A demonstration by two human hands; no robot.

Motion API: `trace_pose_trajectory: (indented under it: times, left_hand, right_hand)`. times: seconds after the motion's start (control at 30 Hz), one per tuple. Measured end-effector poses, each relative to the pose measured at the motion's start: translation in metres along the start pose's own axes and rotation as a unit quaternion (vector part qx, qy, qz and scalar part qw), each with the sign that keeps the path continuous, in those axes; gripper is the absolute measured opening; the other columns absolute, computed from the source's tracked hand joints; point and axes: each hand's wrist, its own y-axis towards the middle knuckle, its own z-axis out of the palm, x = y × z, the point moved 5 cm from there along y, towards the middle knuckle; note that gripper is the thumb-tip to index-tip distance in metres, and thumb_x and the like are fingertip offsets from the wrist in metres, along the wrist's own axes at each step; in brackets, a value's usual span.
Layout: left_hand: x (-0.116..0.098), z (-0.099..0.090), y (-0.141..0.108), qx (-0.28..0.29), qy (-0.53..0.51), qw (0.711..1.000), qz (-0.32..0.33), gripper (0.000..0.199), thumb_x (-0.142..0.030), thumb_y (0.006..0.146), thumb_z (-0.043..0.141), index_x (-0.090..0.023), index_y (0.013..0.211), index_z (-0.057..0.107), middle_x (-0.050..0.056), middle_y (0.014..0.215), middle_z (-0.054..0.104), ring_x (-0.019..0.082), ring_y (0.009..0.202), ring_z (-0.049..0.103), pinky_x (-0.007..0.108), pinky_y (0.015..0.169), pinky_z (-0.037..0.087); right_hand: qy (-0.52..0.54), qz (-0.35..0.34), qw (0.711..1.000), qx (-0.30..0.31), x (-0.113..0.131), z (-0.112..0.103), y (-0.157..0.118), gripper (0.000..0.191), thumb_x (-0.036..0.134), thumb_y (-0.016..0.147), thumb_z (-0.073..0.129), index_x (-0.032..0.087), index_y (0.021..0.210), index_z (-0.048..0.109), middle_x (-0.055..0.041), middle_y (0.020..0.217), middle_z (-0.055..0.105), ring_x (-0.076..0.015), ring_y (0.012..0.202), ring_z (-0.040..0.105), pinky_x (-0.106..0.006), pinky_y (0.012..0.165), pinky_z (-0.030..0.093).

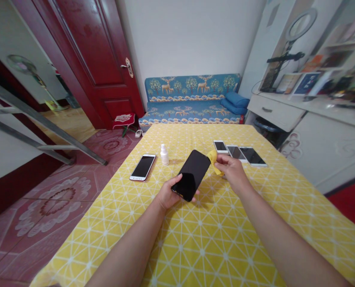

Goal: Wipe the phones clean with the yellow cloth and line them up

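Observation:
A black smartphone (192, 175) is held tilted above the table, its dark screen facing up. My left hand (171, 194) grips its lower end, thumb along the near left edge and fingertips showing past the other side. In my right hand (231, 169) a small yellow cloth (213, 161) is pinched, touching the phone's upper right corner. To the left stands a white spray bottle (164, 155), upright, and beside it lies a white smartphone (143, 167). Behind my right hand lie a small white phone (220, 146), another white phone (236, 152) and a larger white phone (253, 156).
A yellow patterned cloth covers the table (195, 243). Beyond its far edge is a blue sofa (192, 103). A white desk (285, 111) with a ring light (302, 24) stands right. At the left are a metal ladder (46, 115) and a red stool (124, 120).

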Motion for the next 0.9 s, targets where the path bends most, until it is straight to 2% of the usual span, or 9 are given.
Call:
trace_pose_trajectory:
  times: [0.1, 0.17, 0.23, 0.3, 0.47, 0.73, 0.9]
  left_hand:
    - [0.001, -0.008, 0.003, -0.072, 0.006, 0.997, 0.023, 0.039, -0.034, 0.087, 0.055, -0.007, 0.115, 0.063, 0.017, 0.1, 0.072, 0.027, 0.083, 0.071, 0.037, 0.071, 0.056]
    - [0.002, -0.014, 0.004, -0.137, 0.013, 0.989, 0.045, 0.031, -0.029, 0.085, 0.06, -0.008, 0.107, 0.066, 0.012, 0.089, 0.075, 0.021, 0.076, 0.071, 0.029, 0.07, 0.055]
    - [0.002, -0.017, 0.004, -0.174, 0.022, 0.983, 0.054, 0.028, -0.03, 0.085, 0.062, -0.009, 0.1, 0.069, 0.01, 0.084, 0.075, 0.019, 0.071, 0.07, 0.027, 0.068, 0.054]
    - [0.003, -0.015, 0.004, -0.18, 0.029, 0.982, 0.049, 0.029, -0.033, 0.086, 0.06, -0.009, 0.097, 0.07, 0.01, 0.083, 0.075, 0.019, 0.07, 0.07, 0.028, 0.068, 0.054]
    - [0.004, -0.007, 0.001, -0.156, 0.057, 0.986, 0.007, 0.027, -0.033, 0.085, 0.061, -0.008, 0.09, 0.07, 0.011, 0.079, 0.074, 0.019, 0.062, 0.068, 0.027, 0.059, 0.052]
    - [-0.003, -0.015, 0.007, -0.14, 0.083, 0.984, 0.076, 0.032, -0.039, 0.079, 0.069, -0.011, 0.093, 0.067, 0.005, 0.065, 0.069, 0.016, 0.054, 0.063, 0.023, 0.052, 0.047]
    - [-0.012, -0.014, 0.007, -0.152, 0.128, 0.971, 0.13, 0.03, -0.04, 0.076, 0.072, -0.011, 0.079, 0.065, 0.001, 0.056, 0.062, 0.008, 0.041, 0.05, 0.02, 0.044, 0.038]
  right_hand:
    - [0.031, 0.01, 0.999, -0.027, -0.008, 0.002, -0.009, 0.027, 0.031, 0.065, 0.071, 0.018, 0.089, 0.072, -0.0018, 0.08, 0.07, -0.0178, 0.073, 0.062, -0.03, 0.067, 0.046]
    - [0.047, 0.011, 0.998, -0.046, -0.015, 0.004, -0.014, 0.032, 0.034, 0.065, 0.073, 0.018, 0.093, 0.072, -0.0027, 0.082, 0.07, -0.0183, 0.074, 0.063, -0.03, 0.067, 0.047]
    - [0.053, 0.008, 0.996, -0.067, -0.021, 0.006, -0.019, 0.036, 0.036, 0.067, 0.073, 0.018, 0.097, 0.071, -0.0045, 0.087, 0.072, -0.0197, 0.078, 0.064, -0.031, 0.068, 0.049]
    - [0.048, 0.008, 0.996, -0.077, -0.026, 0.009, -0.023, 0.037, 0.038, 0.068, 0.072, 0.018, 0.099, 0.072, -0.0059, 0.091, 0.073, -0.0214, 0.081, 0.066, -0.033, 0.07, 0.05]
    - [0.042, 0.01, 0.997, -0.056, -0.031, 0.023, -0.033, 0.036, 0.038, 0.07, 0.072, 0.019, 0.1, 0.073, -0.0073, 0.098, 0.074, -0.0249, 0.089, 0.068, -0.039, 0.081, 0.052]
    - [0.048, 0.005, 0.999, 0.023, -0.02, 0.037, -0.048, 0.025, 0.033, 0.072, 0.07, 0.021, 0.094, 0.075, -0.0059, 0.1, 0.074, -0.0242, 0.093, 0.067, -0.04, 0.087, 0.05]
    - [0.067, 0.04, 0.996, 0.03, -0.018, 0.035, -0.05, 0.023, 0.032, 0.067, 0.072, 0.02, 0.087, 0.076, -0.0047, 0.092, 0.075, -0.0234, 0.086, 0.067, -0.039, 0.083, 0.049]
